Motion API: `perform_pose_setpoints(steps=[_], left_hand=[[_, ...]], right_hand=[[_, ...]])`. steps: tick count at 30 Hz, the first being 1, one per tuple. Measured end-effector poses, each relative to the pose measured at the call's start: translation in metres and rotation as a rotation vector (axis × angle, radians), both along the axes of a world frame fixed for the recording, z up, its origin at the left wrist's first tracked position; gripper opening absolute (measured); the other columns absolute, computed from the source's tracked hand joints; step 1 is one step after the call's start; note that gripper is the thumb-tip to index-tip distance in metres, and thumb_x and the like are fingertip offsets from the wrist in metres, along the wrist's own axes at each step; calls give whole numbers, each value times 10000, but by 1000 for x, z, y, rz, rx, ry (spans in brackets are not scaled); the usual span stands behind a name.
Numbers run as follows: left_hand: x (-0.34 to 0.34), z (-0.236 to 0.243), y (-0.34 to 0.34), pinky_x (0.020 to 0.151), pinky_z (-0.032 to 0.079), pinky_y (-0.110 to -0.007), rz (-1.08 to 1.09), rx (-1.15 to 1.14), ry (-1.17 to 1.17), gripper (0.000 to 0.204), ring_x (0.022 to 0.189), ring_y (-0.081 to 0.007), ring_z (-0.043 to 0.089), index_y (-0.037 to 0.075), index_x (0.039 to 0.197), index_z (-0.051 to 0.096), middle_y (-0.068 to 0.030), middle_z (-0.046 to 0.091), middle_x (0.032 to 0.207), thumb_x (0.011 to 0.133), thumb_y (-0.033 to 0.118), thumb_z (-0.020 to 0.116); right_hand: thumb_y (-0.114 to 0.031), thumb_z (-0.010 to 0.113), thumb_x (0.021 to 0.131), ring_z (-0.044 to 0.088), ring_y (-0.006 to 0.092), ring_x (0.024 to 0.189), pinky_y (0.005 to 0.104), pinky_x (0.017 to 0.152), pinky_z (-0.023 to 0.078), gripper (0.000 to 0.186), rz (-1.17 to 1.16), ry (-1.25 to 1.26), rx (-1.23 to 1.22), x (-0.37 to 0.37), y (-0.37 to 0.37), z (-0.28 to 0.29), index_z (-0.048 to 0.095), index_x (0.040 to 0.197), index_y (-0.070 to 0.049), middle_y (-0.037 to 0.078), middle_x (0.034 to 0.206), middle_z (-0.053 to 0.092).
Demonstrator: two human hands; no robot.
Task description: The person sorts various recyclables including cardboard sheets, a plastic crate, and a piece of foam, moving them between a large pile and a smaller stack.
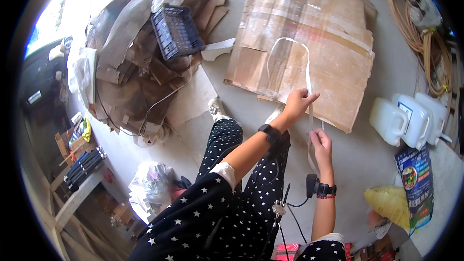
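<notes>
A narrow white strap [308,65] loops over the near part of a stack of flattened cardboard [333,75] on the floor. My left hand [296,105] is closed on the strap at the cardboard's near edge, thumb pointing right. Just below and to the right, my right hand [321,144] pinches the strap close to its short upper end. Part of the strap hangs down between my hands toward my right wrist. Dark bands circle both wrists, and a black cable runs from the right one.
A heap of torn cardboard [130,63] lies at the far left, with a dark plastic crate [178,31] on it. White jerrycans [411,118] stand at the right, near a blue printed bag [416,183] and a yellow sack [389,204]. Coiled tan tubing [430,58] lies farther off.
</notes>
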State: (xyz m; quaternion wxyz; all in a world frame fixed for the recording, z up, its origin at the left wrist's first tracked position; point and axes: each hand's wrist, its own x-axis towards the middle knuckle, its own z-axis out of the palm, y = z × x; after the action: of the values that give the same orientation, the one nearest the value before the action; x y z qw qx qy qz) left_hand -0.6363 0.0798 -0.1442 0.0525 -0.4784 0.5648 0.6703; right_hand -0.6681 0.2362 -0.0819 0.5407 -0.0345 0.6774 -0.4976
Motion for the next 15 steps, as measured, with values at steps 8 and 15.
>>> perform_pose_setpoints(steps=[8, 15], left_hand=[[165, -18, -125, 852, 387, -344, 175, -433, 67, 707, 1002, -293, 477, 12, 1216, 298, -215, 419, 1128, 704, 351, 647], [355, 71, -231, 1018, 179, -330, -167, -514, 159, 424, 1238, -268, 241, 29, 1183, 429, -138, 311, 1315, 920, 314, 259]], right_hand=[[-26, 596, 660, 516, 267, 894, 318, 775, 403, 126, 549, 638, -167, 99, -160, 32, 543, 771, -2, 112, 988, 526], [12, 622, 620, 456, 264, 1032, 335, 846, 382, 118, 611, 650, -422, 241, -289, 111, 596, 722, -42, 74, 1117, 502]])
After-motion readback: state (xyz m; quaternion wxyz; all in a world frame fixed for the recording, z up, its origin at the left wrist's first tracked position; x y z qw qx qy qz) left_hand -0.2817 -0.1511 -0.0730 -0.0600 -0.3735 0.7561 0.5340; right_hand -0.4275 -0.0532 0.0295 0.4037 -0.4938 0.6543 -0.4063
